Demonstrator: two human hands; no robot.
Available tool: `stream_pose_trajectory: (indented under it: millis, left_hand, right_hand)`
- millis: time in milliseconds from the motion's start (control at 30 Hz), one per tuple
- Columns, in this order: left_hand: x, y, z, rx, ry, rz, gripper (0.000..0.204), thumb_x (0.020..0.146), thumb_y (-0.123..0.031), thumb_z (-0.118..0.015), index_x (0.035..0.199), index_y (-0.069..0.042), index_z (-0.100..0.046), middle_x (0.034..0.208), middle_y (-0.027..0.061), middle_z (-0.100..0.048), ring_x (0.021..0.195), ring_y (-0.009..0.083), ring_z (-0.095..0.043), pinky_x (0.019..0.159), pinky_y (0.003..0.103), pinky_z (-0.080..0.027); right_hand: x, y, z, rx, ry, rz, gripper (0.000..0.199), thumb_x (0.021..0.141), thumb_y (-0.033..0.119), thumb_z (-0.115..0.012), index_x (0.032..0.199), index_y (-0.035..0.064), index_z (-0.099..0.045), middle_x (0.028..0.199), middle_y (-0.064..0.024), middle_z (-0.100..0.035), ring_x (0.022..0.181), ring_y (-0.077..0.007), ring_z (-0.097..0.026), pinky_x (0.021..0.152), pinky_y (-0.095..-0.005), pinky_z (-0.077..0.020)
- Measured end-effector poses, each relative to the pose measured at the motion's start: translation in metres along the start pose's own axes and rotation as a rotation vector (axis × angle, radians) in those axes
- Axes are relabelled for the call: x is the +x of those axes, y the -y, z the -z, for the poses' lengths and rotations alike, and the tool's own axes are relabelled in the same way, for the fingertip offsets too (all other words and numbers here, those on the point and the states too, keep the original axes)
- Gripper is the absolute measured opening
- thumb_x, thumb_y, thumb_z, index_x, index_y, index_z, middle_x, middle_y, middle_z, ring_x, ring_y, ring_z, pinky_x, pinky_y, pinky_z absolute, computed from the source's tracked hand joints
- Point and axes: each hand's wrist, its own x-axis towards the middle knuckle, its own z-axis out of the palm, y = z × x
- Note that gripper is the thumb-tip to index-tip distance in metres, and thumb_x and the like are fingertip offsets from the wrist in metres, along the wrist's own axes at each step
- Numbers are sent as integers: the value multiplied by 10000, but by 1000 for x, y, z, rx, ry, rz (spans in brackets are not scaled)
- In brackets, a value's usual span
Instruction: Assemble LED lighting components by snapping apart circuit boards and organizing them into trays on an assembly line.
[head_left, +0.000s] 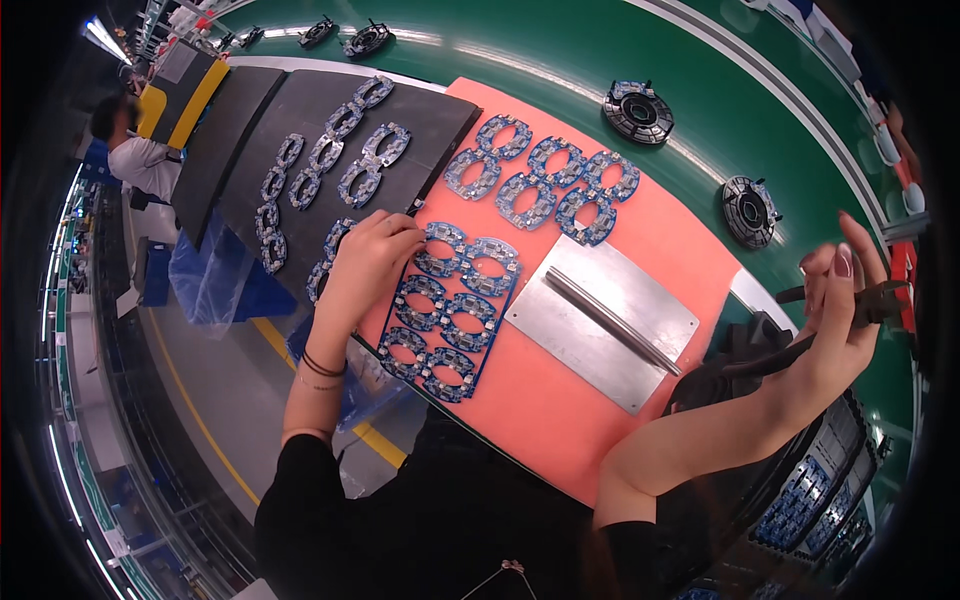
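Observation:
My left hand (pixel 372 262) is closed, its fingertips pinching the upper left corner of a blue circuit board panel (pixel 455 345). This panel has several ring-shaped boards in two columns and lies on an orange mat (pixel 545 420). My right hand (pixel 845 295) is raised at the far right, fingers bent around a dark object I cannot make out. On the mat, right of the panel, sits a flat metal plate (pixel 585 355) with a round metal bar (pixel 610 320) along it. Several paired ring-shaped boards (pixel 527 200) lie at the mat's far side.
A black mat (pixel 310 115) at left carries more ring-shaped boards (pixel 327 152). Beyond the mats runs a green conveyor (pixel 560 50) with black round housings (pixel 638 112). Dark racks of blue boards (pixel 795 505) stand at lower right. Another person (pixel 145 160) is at far left.

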Motion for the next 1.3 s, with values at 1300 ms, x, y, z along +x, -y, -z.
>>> stream_pose_trajectory:
  millis: [1300]
  left_hand:
    - [12,16,-2,-218,165,-4,49,866,-10,-571,912,-1,-588,858,144,-621,817,346,-644,709,404,-521]
  right_hand:
    - [3,-6,9,30,-28,9,328,951,98,-541,1218,-91,-562,836,-60,-585,647,-44,-409,670,-194,-355]
